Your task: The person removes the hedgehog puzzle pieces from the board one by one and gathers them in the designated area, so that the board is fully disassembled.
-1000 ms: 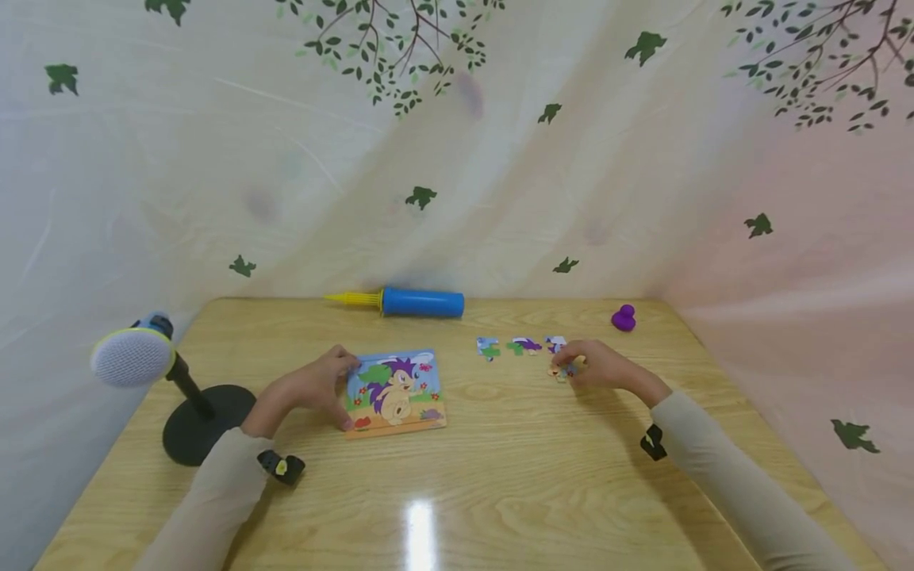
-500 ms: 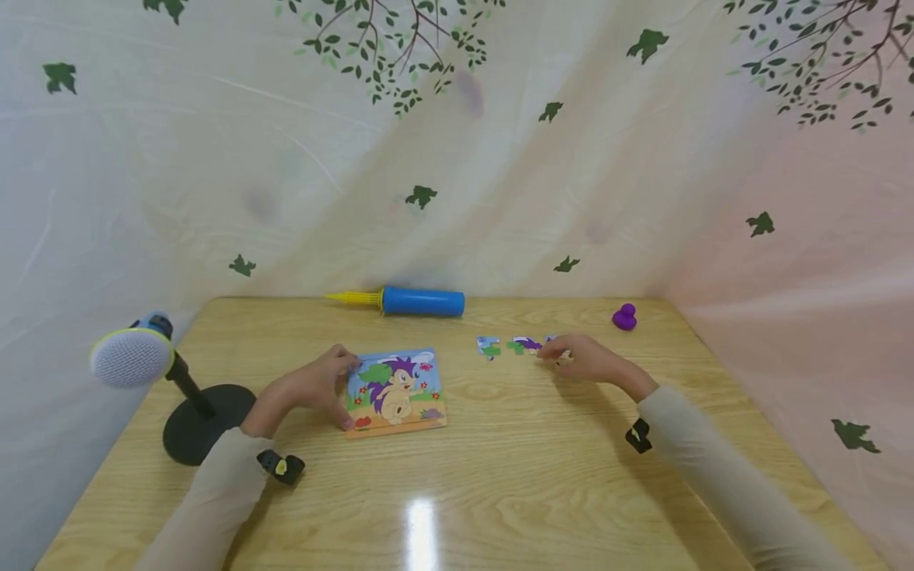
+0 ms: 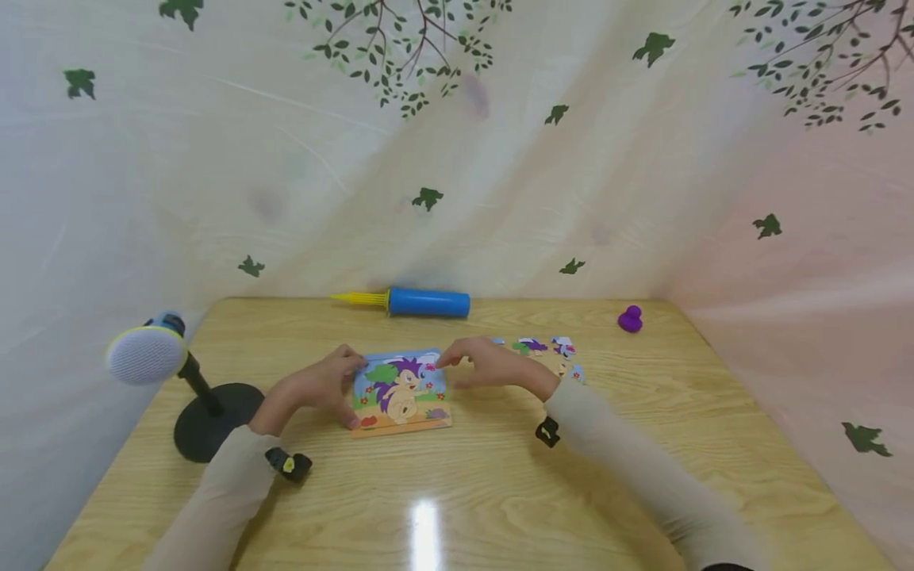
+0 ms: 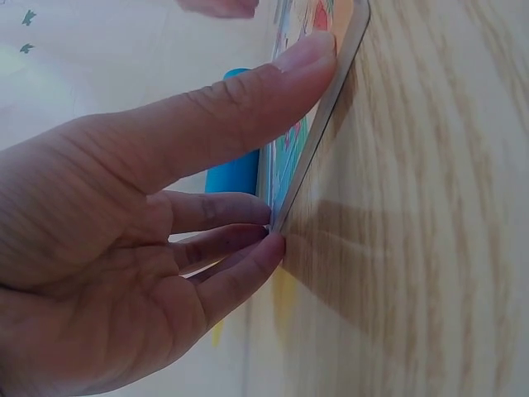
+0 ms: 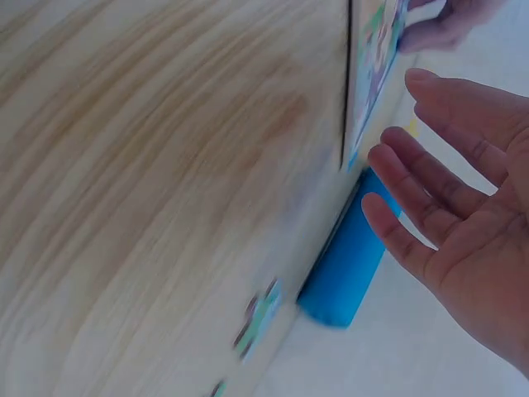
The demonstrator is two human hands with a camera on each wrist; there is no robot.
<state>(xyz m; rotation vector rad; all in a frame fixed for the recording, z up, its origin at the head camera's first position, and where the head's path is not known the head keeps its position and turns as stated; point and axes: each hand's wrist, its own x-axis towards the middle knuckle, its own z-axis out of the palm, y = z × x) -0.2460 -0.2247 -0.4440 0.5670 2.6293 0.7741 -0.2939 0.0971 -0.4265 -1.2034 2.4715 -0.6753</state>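
A jigsaw puzzle board (image 3: 401,394) with a purple-haired hedgehog lies flat on the table. My left hand (image 3: 323,388) holds its left side, thumb (image 4: 302,62) on the near corner and fingertips (image 4: 273,240) at the far corner. At the board's upper right edge hovers my right hand (image 3: 493,363), fingers loosely bent. Nothing shows between them in the right wrist view. Loose puzzle pieces (image 3: 562,346) lie to the right of the board; my right hand partly hides one piece (image 3: 497,341).
A blue hand pump (image 3: 430,303) with a yellow nozzle lies along the table's back edge. At the back right sits a small purple knob-shaped object (image 3: 631,319). On the left, a white mesh disc (image 3: 146,355) with a yellow rim stands on a round black base (image 3: 214,424).
My right hand has left the loose pieces and moved left to the board's right edge. The left hand keeps its place on the board. The head view has shifted slightly.
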